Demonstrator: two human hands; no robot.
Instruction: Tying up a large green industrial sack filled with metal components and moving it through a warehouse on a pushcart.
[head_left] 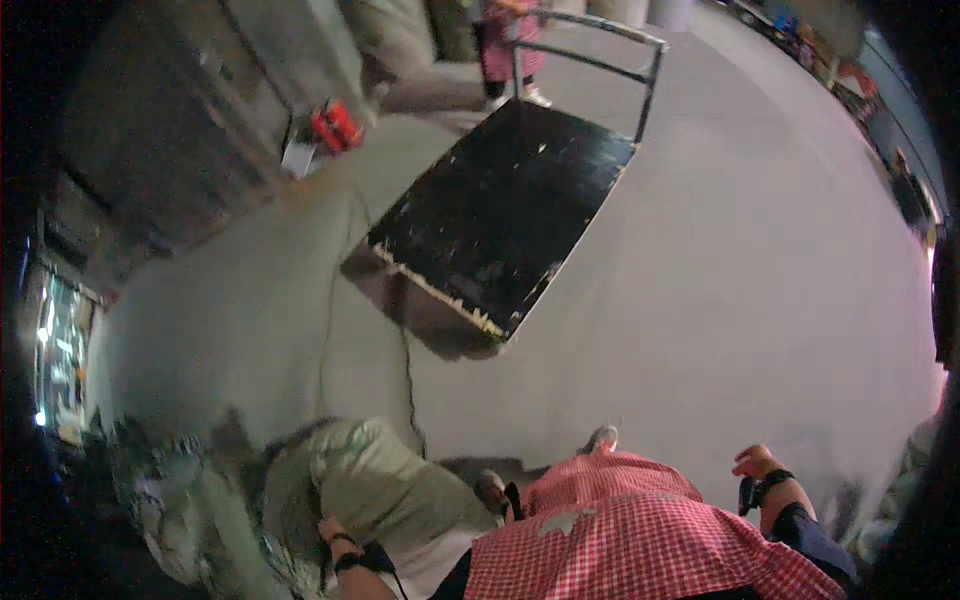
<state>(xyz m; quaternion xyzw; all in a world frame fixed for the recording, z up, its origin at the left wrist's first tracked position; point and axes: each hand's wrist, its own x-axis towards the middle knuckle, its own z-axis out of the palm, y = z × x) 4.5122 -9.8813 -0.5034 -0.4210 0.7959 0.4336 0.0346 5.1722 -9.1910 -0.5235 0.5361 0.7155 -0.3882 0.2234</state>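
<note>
A big, full grey-green sack lies on the floor at my lower left, beside my legs. My left hand is at its near left side, its fingers closed on the cloth; their tips are hard to make out. My right hand hangs in the air to the right of my red checked apron, fingers loosely bent and apart, holding nothing. Both wrists wear dark bands. Ahead of me stands a flat platform cart with a worn black deck, chipped along its near edge, and a metal push handle at the far end.
Another person in a red checked garment stands at the cart's far end, a hand near the handle. A red object lies by the left wall. Shiny plastic-like wrapping is at lower left. Assorted items line the right side.
</note>
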